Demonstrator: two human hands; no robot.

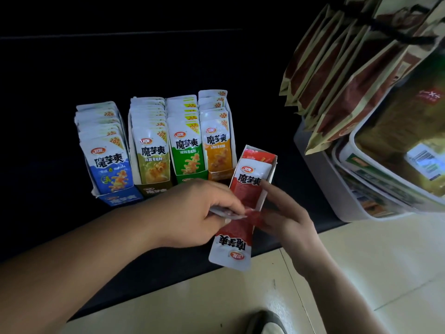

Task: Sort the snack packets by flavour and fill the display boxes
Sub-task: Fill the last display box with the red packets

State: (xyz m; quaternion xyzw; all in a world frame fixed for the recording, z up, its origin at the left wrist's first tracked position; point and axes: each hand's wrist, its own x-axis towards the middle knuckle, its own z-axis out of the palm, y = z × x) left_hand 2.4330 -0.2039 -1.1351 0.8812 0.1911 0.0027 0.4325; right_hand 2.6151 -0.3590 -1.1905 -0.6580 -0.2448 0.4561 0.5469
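Dark shelf (48, 165), display boxes (122, 197) near front edge, left grip (192, 213) pinching packets (225, 213), right grip (291, 222) holding red packet (232, 239)

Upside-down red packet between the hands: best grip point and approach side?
Pinch the red packet by its white logo end, coming from the near side. That end sticks out flat and free; the other end is covered by the left hand and right hand.
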